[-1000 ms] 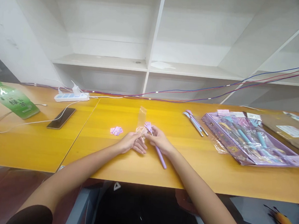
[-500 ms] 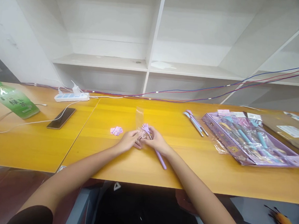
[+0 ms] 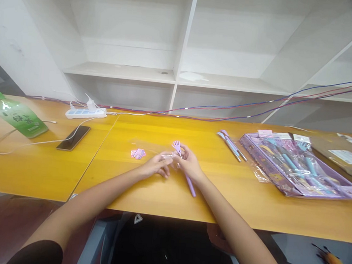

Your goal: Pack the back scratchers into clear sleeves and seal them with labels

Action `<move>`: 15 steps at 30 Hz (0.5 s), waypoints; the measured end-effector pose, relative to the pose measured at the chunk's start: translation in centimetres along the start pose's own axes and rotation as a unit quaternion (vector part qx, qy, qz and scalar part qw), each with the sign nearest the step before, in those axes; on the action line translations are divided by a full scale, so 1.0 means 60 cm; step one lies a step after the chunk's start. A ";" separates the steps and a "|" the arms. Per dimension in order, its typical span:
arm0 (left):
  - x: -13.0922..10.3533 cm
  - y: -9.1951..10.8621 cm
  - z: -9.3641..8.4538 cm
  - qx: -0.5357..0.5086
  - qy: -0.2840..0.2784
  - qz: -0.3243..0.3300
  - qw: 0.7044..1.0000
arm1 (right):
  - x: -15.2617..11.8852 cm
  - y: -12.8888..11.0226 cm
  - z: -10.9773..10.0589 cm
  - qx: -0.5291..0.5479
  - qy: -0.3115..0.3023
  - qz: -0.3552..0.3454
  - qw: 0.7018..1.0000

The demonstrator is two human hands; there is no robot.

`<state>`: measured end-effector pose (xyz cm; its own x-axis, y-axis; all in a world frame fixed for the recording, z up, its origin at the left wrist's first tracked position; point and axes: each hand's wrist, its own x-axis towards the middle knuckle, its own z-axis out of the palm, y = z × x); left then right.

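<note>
My right hand point(image 3: 188, 162) is closed around a purple stick with a small hand-shaped head point(image 3: 177, 146); its purple handle point(image 3: 190, 187) points down toward the table's front edge. My left hand point(image 3: 158, 165) pinches a clear plastic bag point(image 3: 146, 146), which stretches out to the left above the table. Both hands are close together, and the bag's near end lies between them. Just left of my left hand, small pink and purple cards point(image 3: 138, 154) lie on the yellow table point(image 3: 123, 184).
Two similar sticks point(image 3: 231, 146) lie to the right, beside a purple box point(image 3: 285, 188) of wrapped sticks. Brown cardboard point(image 3: 330, 146) is at far right. Leftward are a phone point(image 3: 73, 137), green bottle point(image 3: 21, 119), white cable point(image 3: 37, 143) and power strip point(image 3: 86, 112).
The clear bag has swung from upright to lying out leftward. My right hand and the stick's head have shifted slightly up and right, and the left hand's lower fingers have spread somewhat.
</note>
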<state>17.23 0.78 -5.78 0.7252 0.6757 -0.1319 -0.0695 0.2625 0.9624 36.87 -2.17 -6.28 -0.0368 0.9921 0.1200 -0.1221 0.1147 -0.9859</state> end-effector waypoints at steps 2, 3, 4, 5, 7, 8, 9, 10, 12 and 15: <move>0.000 0.009 -0.005 -0.014 0.020 0.054 0.998 | 0.000 -0.004 -0.007 0.005 -0.006 0.015 1.000; 0.000 0.012 -0.008 -0.019 0.023 0.079 0.996 | 0.000 -0.005 -0.011 0.003 -0.011 0.021 1.000; 0.000 0.015 -0.011 -0.021 0.023 0.098 0.995 | 0.001 -0.005 -0.014 0.000 -0.018 0.025 1.000; -0.001 0.017 -0.013 -0.020 0.021 0.109 0.994 | 0.001 -0.005 -0.016 -0.003 -0.026 0.027 0.999; -0.001 0.019 -0.016 -0.006 0.027 0.119 0.993 | 0.002 -0.003 -0.018 -0.004 -0.040 0.027 0.999; 0.000 0.019 -0.016 0.006 0.031 0.121 0.992 | 0.002 -0.001 -0.018 0.001 -0.046 0.029 0.999; 0.000 0.018 -0.015 0.017 0.034 0.122 0.992 | 0.002 0.001 -0.017 0.008 -0.053 0.032 0.998; 0.001 0.017 -0.014 0.026 0.034 0.121 0.992 | 0.001 0.002 -0.015 0.017 -0.061 0.038 0.997; 0.001 0.016 -0.010 0.034 0.027 0.114 0.993 | 0.000 0.005 -0.012 0.032 -0.076 0.051 0.995; 0.000 0.020 -0.005 0.034 0.014 0.112 0.993 | -0.002 0.004 -0.011 0.032 -0.090 0.068 0.993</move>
<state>16.96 1.28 -4.70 0.6778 0.7307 0.0816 -0.1802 0.0574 0.9820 37.48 -2.21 -6.58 -0.2326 0.9725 0.0108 -0.1658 -0.0287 -0.9857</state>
